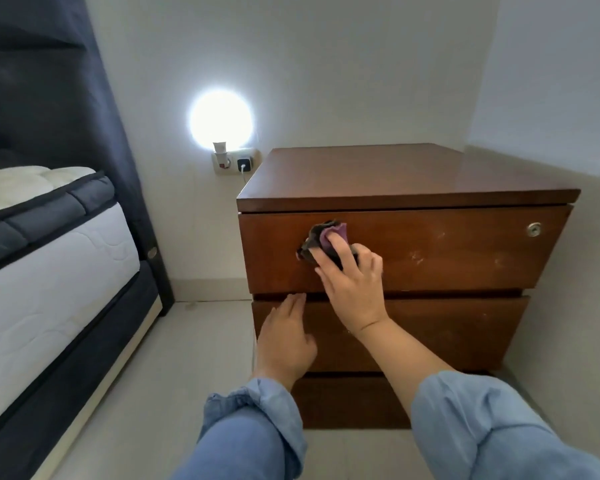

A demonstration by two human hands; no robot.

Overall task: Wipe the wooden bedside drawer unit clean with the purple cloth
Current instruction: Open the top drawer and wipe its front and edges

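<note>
Left hand (284, 336) is resting open, bracing; I am keeping right hand (352, 282) pressing purple cloth (321, 242) flat across top drawer (430, 251) smudges.

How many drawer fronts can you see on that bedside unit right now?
3. The top drawer, where the right hand presses the purple cloth; the middle drawer, touched by the left hand; the bottom drawer, partly hidden by the arms.
</note>
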